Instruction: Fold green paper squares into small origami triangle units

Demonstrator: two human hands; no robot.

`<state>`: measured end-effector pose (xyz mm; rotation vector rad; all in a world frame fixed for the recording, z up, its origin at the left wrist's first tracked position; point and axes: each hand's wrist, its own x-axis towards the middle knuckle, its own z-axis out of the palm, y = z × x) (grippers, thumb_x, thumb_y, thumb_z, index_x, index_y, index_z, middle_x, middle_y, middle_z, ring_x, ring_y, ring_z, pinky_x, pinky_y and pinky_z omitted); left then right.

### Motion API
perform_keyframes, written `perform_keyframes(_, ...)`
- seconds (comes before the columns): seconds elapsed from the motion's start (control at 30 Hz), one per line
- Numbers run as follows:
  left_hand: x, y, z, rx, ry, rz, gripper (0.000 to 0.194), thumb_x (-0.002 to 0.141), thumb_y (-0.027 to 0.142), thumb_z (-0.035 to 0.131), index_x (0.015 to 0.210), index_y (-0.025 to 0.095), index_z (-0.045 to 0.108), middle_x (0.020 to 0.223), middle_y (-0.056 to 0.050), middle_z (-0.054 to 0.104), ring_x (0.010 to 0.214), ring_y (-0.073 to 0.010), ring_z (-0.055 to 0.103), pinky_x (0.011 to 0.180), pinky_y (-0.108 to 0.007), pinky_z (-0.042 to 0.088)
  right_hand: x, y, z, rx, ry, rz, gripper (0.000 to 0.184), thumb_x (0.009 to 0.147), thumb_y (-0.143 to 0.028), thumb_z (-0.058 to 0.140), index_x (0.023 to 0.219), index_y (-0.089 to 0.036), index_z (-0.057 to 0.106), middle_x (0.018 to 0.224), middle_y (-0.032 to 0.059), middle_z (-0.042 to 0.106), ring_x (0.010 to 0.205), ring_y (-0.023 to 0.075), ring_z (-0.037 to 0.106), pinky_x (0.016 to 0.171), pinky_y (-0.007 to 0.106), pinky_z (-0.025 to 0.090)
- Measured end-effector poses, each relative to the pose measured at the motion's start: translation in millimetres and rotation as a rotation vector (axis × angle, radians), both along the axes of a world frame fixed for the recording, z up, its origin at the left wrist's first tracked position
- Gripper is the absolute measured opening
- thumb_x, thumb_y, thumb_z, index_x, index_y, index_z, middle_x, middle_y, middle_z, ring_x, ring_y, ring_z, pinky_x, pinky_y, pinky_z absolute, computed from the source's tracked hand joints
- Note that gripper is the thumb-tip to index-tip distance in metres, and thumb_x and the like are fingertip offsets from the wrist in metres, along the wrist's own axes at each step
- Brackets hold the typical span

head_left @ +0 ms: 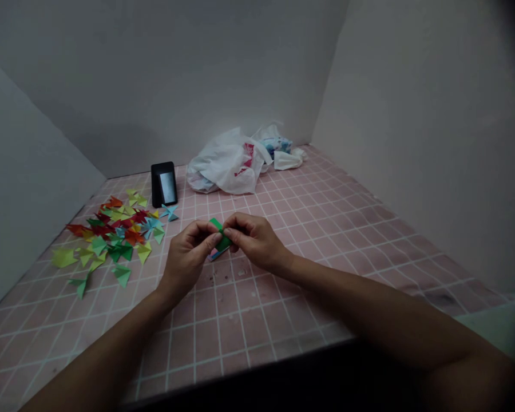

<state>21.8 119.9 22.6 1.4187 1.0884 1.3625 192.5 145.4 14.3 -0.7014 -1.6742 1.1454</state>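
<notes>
Between my two hands is a small piece of green folded paper (224, 241), held just above the table. My left hand (187, 252) pinches its left side between thumb and fingers. From the right, my right hand (254, 237) grips it the same way, so both thumbs nearly meet on the paper. Below the green piece, a stack of coloured paper (215, 254) shows a pink and blue edge; my fingers partly hide it. To the left lies a loose pile of folded paper cranes (121, 250) in green, yellow, red, orange and light blue.
A black phone-like device (164, 184) stands upright behind the pile. Crumpled white plastic bags (229, 160) and a blue-and-white packet (277, 143) rest against the back wall. Pink tiled cloth (326, 240) covers the table, and grey walls enclose its back and sides.
</notes>
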Motion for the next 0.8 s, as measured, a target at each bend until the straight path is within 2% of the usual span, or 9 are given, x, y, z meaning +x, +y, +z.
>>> perform_keyframes(0.2, 1.0, -1.9, -0.1, -0.015, 0.005, 0.03, 0.023, 0.075, 0.03, 0.083, 0.089, 0.018, 0.069, 0.079, 0.0, 0.069, 0.07, -0.0131, 0.064, 0.065, -0.024, 0.052, -1.1, 0.0, -0.4, 0.015, 0.017, 0.017, 0.009, 0.09, -0.021, 0.059, 0.083, -0.017, 0.062, 0.072, -0.0015, 0.062, 0.061, 0.0093, 0.058, 0.058, 0.023, 0.047)
perform_keyframes(0.37, -1.0, -2.4, -0.4, -0.006, 0.062, 0.029, 0.018, 0.078, 0.032, 0.08, 0.079, 0.017, 0.069, 0.07, 0.001, 0.067, 0.063, -0.0125, 0.061, 0.062, -0.025, 0.05, -0.7, -0.1, -0.1, 0.011, 0.014, 0.013, 0.011, 0.091, -0.023, 0.059, 0.082, -0.017, 0.062, 0.069, -0.0022, 0.061, 0.059, 0.0089, 0.057, 0.056, 0.022, 0.046)
perform_keyframes(0.63, -1.9, -1.7, -0.4, 0.014, 0.072, 0.049, 0.015, 0.08, 0.031, 0.077, 0.08, 0.017, 0.072, 0.07, 0.001, 0.066, 0.063, -0.0114, 0.057, 0.061, -0.024, 0.047, -0.1, 2.3, -2.2, 0.024, -0.013, 0.012, 0.011, 0.089, -0.026, 0.063, 0.083, -0.017, 0.062, 0.072, -0.0007, 0.062, 0.063, 0.0105, 0.058, 0.058, 0.024, 0.046)
perform_keyframes(0.8, -4.4, -0.8, -3.3, -0.069, 0.023, 0.0, 0.02, 0.084, 0.036, 0.074, 0.08, 0.017, 0.073, 0.071, 0.0, 0.065, 0.062, -0.0109, 0.056, 0.06, -0.024, 0.045, -0.6, 1.9, -1.6, 0.041, -0.056, -0.031, 0.009, 0.089, -0.023, 0.061, 0.082, -0.017, 0.061, 0.074, -0.0003, 0.062, 0.065, 0.0106, 0.057, 0.06, 0.024, 0.046)
